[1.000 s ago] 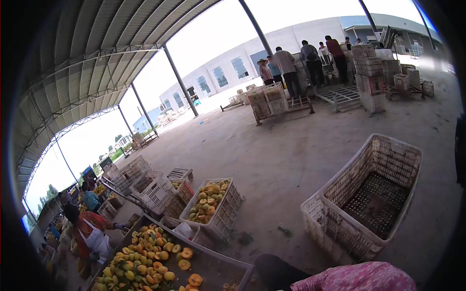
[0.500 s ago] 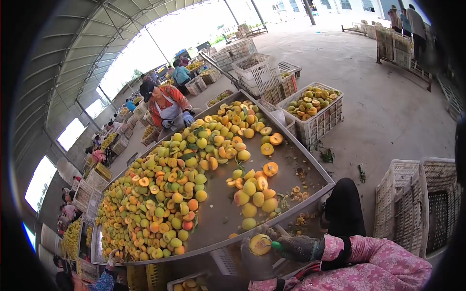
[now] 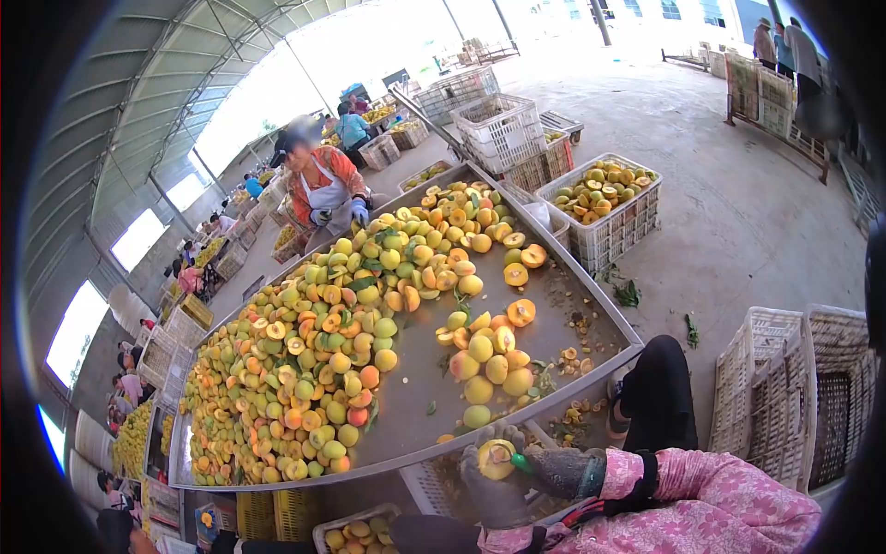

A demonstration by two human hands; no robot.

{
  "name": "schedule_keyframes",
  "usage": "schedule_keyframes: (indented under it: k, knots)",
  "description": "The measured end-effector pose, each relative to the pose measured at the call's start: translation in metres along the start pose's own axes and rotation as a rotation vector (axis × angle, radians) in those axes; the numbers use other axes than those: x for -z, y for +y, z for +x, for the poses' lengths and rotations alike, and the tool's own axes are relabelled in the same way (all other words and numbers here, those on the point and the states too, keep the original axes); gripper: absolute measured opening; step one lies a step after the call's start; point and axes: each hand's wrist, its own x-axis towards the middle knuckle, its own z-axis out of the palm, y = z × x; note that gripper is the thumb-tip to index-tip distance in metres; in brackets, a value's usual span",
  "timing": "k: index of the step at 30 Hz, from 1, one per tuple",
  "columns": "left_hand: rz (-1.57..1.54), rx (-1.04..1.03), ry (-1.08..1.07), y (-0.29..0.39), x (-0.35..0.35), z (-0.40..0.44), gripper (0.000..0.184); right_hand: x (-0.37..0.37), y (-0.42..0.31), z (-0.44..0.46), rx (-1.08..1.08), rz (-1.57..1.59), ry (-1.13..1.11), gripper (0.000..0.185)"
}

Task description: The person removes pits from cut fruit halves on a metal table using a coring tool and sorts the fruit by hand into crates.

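My left hand (image 3: pixel 489 499), in a grey glove, is closed around a yellow peach (image 3: pixel 496 459) whose cut face with the stone area shows. At its right, my right hand (image 3: pixel 565 472), in a dark grey glove, grips a green-handled tool (image 3: pixel 523 463) whose tip meets the peach; the blade is too small to make out. Both hands are just outside the near edge of a metal sorting table (image 3: pixel 415 397). A small pile of whole and halved peaches (image 3: pixel 480 365) lies on it nearest my hands, and a large heap (image 3: pixel 305 369) covers its left side.
A co-worker in an orange top and apron (image 3: pixel 325 189) stands at the table's far side. A crate of halved peaches (image 3: pixel 604 208) and stacked white crates (image 3: pixel 498 129) stand beyond it. More crates (image 3: pixel 757 369) are at right. Below my hands sits a crate of fruit (image 3: pixel 355 534).
My view has shifted slightly, and the co-worker's head has lifted. Both my hands keep their hold on the peach and the tool, with the peach's cut face turned more toward me.
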Motion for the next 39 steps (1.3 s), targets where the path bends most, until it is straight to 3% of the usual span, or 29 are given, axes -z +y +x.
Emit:
schedule_keyframes:
  k: [2,3,4,5,6,7,10,13,15,17,18,20,22,24,26,27,29,31,32,33,35,37,39]
  knots:
    - [-0.079,0.012,0.013,0.014,-0.004,0.004,0.036,-0.021,0.024,0.001,0.061,0.234,0.076,0.034]
    - [-0.420,0.256,0.083,0.026,-0.006,0.007,0.029,-0.022,0.028,0.000,0.059,0.234,0.074,0.034]
    - [-0.761,0.500,0.152,0.032,-0.007,0.008,0.038,-0.022,0.032,-0.001,0.026,0.067,0.021,0.035]
    - [-0.761,0.501,0.154,0.029,-0.007,0.007,0.038,-0.023,0.035,-0.002,-0.007,-0.101,-0.032,0.036]
    - [-0.829,0.500,0.190,0.024,-0.008,0.005,0.031,-0.021,0.032,-0.001,-0.009,-0.100,-0.034,0.036]
    - [-0.897,0.498,0.226,0.021,-0.008,0.005,0.038,-0.018,0.028,0.001,-0.061,-0.004,-0.089,0.036]
    - [-0.900,0.389,0.093,0.014,-0.008,0.008,0.037,-0.026,0.033,-0.001,-0.074,0.146,-0.113,0.036]
    - [-0.872,0.474,0.059,0.001,-0.002,0.011,0.030,-0.037,0.036,-0.002,-0.028,0.195,-0.071,0.036]
    - [-0.754,0.414,0.026,0.001,0.000,0.012,0.027,-0.039,0.032,0.001,-0.021,0.191,-0.064,0.037]
    - [-0.636,0.355,-0.002,0.006,0.002,0.015,0.025,-0.025,0.013,0.004,-0.387,0.498,-0.174,0.040]
    - [-0.553,0.337,-0.065,0.009,0.005,0.017,0.023,-0.010,-0.004,0.005,-0.388,0.500,-0.178,0.040]
    - [-0.467,0.322,-0.125,0.008,0.010,0.019,0.021,0.018,-0.033,0.008,-0.254,0.003,-0.294,0.045]
    - [-0.622,0.518,-0.150,0.002,0.013,0.019,0.020,-0.032,0.027,0.002,-0.178,-0.053,-0.393,0.047]
    - [-0.695,0.552,-0.174,-0.006,0.017,0.019,0.018,-0.051,0.051,-0.006,-0.101,-0.110,-0.489,0.049]
    - [-0.769,0.581,-0.200,-0.015,0.019,0.019,0.016,-0.052,0.055,-0.009,-0.312,0.760,-0.311,0.051]
    - [-0.717,0.545,-0.228,-0.021,0.020,0.017,0.014,-0.035,0.033,-0.005,-0.314,0.762,-0.311,0.051]
    - [-0.666,0.512,-0.256,-0.028,0.022,0.012,0.013,0.019,-0.033,0.008,-0.617,0.342,-0.351,0.052]
    - [-0.350,0.298,-0.292,-0.030,0.024,0.011,0.026,-0.052,0.047,-0.002,-0.586,0.430,-0.317,0.055]
    - [-0.352,0.299,-0.291,-0.030,0.025,0.012,0.026,-0.076,0.075,-0.005,-0.555,0.516,-0.284,0.058]
    - [-0.407,0.367,-0.314,-0.029,0.026,0.013,0.026,-0.069,0.067,-0.005,-0.556,0.516,-0.286,0.058]
    - [-0.461,0.437,-0.338,-0.024,0.026,0.014,0.025,-0.045,0.037,-0.004,-0.335,0.420,-0.331,0.062]
    - [-0.747,0.666,-0.231,-0.014,0.026,0.013,0.016,-0.055,0.044,-0.006,-0.351,0.425,-0.282,0.061]
    - [-0.733,0.629,-0.307,-0.032,0.031,0.009,0.017,-0.055,0.045,-0.007,-0.368,0.426,-0.231,0.061]
